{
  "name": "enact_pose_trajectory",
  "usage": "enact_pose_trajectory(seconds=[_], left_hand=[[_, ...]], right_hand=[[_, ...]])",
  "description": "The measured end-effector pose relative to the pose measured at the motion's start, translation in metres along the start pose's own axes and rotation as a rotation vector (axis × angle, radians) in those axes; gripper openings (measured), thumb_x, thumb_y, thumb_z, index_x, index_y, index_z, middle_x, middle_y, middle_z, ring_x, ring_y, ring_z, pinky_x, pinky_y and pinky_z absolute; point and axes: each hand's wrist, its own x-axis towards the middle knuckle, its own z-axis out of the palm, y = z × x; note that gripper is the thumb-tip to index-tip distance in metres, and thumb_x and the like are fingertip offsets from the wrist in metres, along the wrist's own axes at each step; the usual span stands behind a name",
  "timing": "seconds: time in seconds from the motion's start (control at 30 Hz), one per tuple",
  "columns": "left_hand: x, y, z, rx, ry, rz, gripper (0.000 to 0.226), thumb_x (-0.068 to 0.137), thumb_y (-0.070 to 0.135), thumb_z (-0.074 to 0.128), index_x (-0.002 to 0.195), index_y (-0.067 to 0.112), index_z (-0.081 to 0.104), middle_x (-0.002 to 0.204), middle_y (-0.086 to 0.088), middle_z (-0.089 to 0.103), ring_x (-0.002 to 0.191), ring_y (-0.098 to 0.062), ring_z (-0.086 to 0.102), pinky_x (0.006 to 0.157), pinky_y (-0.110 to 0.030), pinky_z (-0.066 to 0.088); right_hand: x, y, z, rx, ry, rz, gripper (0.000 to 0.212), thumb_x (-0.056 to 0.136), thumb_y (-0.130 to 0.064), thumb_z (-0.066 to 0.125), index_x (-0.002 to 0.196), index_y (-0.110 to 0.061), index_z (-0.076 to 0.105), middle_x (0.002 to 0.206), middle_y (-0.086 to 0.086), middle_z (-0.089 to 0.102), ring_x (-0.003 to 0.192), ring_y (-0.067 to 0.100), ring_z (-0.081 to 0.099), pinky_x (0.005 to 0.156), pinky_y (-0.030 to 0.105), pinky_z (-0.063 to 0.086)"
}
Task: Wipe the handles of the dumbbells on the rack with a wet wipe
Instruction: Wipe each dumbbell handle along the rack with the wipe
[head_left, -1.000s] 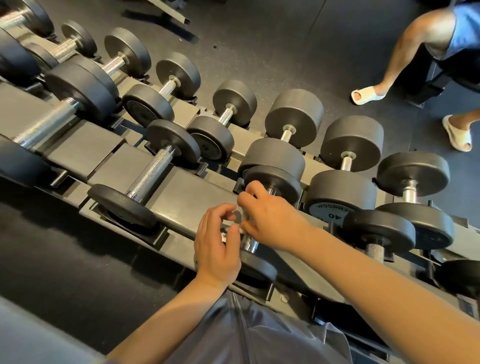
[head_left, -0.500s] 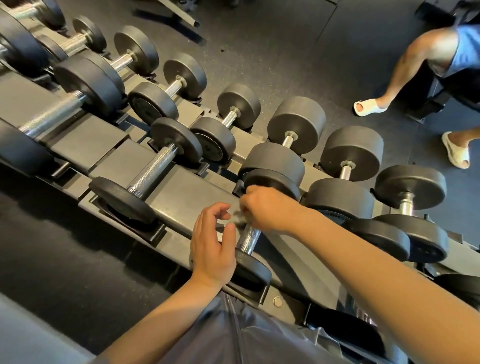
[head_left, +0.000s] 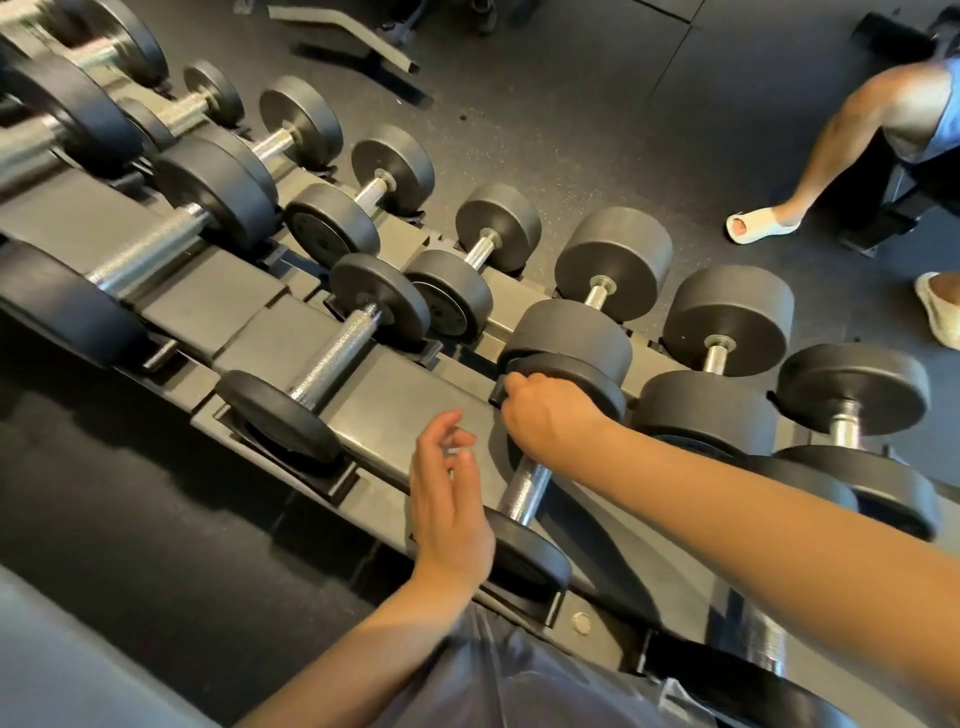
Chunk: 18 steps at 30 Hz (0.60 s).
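**Wiping one handle on the near row, most of the rack still to do**

The right hand's fingers (head_left: 519, 397) are curled tight around the far end of a steel handle (head_left: 527, 488), right up against the inner face of the far plate (head_left: 582, 379). The wipe itself is hidden inside that fist, so whether it is there I cannot tell; I judge from the grip that it is. The left hand (head_left: 449, 512) hovers just beside the same handle, fingers loosely apart and holding nothing, above the near plate (head_left: 524, 553).

As I read it, this dumbbell is mid-wipe: the hand covers the far end, and the bare near stretch of the handle shows below it. Nothing tells which other handles are done. The dumbbell to the left (head_left: 332, 358) and the bigger ones beyond it lie untouched in their cradles on the rack (head_left: 410, 400), and a second row sits behind.

Room is tight lengthwise: the stroke is boxed between the two plates, so knuckles will meet rubber at either end. To the left, the flat rack plate leaves open space for the free hand. To the right, the next dumbbell (head_left: 810, 483) sits close under the forearm. Beyond the rack, a seated person's legs and sandals (head_left: 756, 226) rest on the floor, well apart.
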Motion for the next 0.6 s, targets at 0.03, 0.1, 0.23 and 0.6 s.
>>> enact_pose_trajectory(seconds=[0.03,0.1,0.23,0.6], left_hand=[[0.0,0.0,-0.001,-0.004,0.003,0.009,0.034,0.091,0.048,0.03,0.124,0.046,0.039,0.107,0.007,0.053,0.104,-0.009,0.052,0.086,-0.022,0.042],[0.002,0.001,-0.003,-0.021,0.02,0.029,0.035,0.091,0.046,0.032,0.125,0.043,0.04,0.107,0.005,0.053,0.104,-0.012,0.052,0.085,-0.025,0.042],[0.002,-0.001,-0.005,-0.014,0.011,0.03,0.04,0.088,0.047,0.036,0.128,0.046,0.037,0.11,0.009,0.05,0.104,-0.016,0.052,0.086,-0.036,0.048],[0.002,-0.001,-0.004,0.033,-0.015,0.1,0.037,0.091,0.038,0.032,0.126,0.049,0.038,0.109,0.006,0.052,0.105,-0.013,0.051,0.088,-0.027,0.042]], right_hand=[[0.0,-0.003,0.0,0.037,-0.012,0.016,0.043,0.089,-0.018,0.063,0.129,-0.008,0.052,0.128,0.015,0.045,0.111,0.03,0.054,0.092,0.039,0.05],[0.0,-0.008,-0.004,0.146,-0.025,-0.018,0.04,0.09,-0.022,0.06,0.127,-0.007,0.053,0.125,0.013,0.049,0.107,0.027,0.056,0.088,0.034,0.05],[-0.015,-0.021,-0.01,0.373,-0.085,-0.157,0.022,0.092,-0.02,0.054,0.108,-0.007,0.062,0.106,0.008,0.055,0.091,0.025,0.057,0.074,0.03,0.046],[-0.024,0.009,0.032,0.488,0.375,0.174,0.02,0.092,-0.022,0.059,0.11,-0.017,0.061,0.108,0.001,0.051,0.087,0.014,0.054,0.071,0.022,0.04]])
